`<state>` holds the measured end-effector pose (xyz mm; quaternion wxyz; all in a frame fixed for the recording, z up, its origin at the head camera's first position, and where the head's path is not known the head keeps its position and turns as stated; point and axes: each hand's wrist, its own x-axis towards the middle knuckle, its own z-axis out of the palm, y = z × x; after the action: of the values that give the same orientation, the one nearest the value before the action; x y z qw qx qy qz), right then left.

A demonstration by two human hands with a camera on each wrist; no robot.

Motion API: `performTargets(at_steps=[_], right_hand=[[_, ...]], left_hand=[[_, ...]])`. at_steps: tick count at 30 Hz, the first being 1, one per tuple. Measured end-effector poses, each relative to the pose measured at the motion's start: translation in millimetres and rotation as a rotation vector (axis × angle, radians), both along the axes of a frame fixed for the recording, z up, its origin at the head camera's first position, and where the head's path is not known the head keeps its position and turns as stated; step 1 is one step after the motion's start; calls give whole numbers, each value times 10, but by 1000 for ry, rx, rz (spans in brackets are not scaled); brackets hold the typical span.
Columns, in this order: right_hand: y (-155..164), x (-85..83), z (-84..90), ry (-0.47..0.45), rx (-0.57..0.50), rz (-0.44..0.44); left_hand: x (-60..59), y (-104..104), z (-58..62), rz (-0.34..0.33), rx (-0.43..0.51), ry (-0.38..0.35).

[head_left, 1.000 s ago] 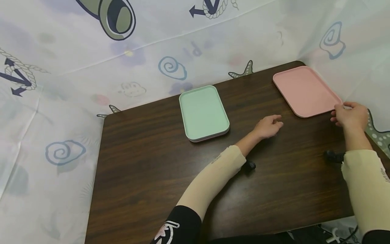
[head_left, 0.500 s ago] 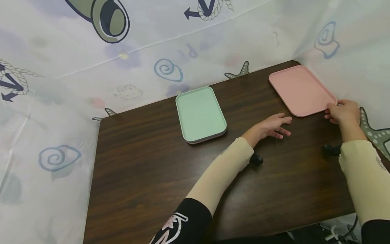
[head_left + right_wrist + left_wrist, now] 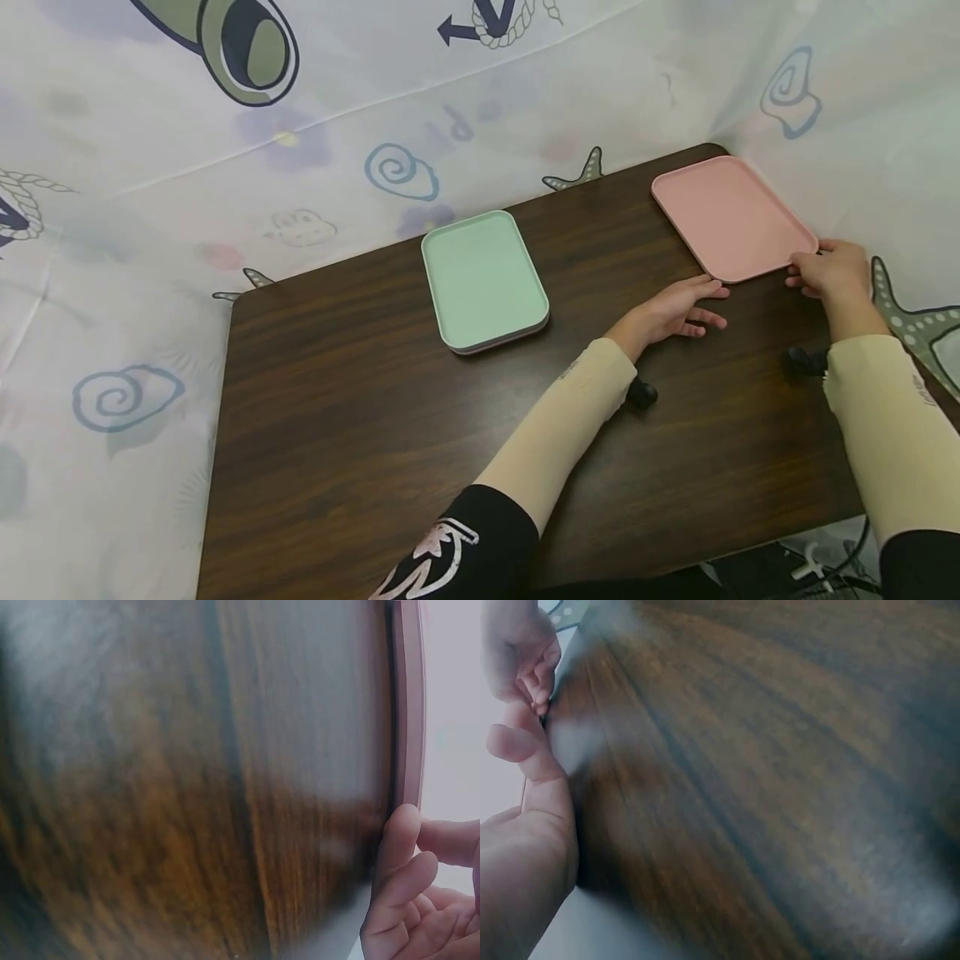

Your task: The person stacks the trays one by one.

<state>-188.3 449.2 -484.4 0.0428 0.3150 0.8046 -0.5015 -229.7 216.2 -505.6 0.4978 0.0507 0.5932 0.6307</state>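
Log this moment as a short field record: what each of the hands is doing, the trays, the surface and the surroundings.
left hand: fingers straight, flat on the table, fingertips at the near corner of the pink tray
right hand: fingers curled at the pink tray's near right corner
pink tray: flat on the table, far right corner
green tray: flat, mid-table, stacked on another tray, untouched
table: dark wood grain
backdrop: white cloth with nautical prints

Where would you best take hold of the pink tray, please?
Probably by the near rim of the pink tray, coming from the table's front edge. It lies flat with a low raised lip; the right hand already grips its near right corner, and the left hand lies open by the near left corner.
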Motion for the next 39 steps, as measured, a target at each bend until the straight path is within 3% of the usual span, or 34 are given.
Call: performTargets(at_steps=[5,12,20,25,27,31,35,39], right_hand=[[-5,-32,18,-4,25,4],[-25,-10,31,3,28,-26],[-13,61,75,7,-21,-36],[-15,126,96,-39,-103,5],[-11,149,82,-66,-135,59],[-14,201,55,-95,-218,168],[-86,257,69,-66,-301,200],[-173,318,82,-15,-314,213]], left_hand=[[-34,-19,-20,23,36,-13],[6,-2,-54,112,43,24],[79,-13,-76,295,65,69],[30,-69,-16,423,44,111],[-25,-130,27,421,48,130],[-116,-291,98,350,26,187],[-135,-433,154,289,-72,273],[-125,-503,177,284,-170,343]])
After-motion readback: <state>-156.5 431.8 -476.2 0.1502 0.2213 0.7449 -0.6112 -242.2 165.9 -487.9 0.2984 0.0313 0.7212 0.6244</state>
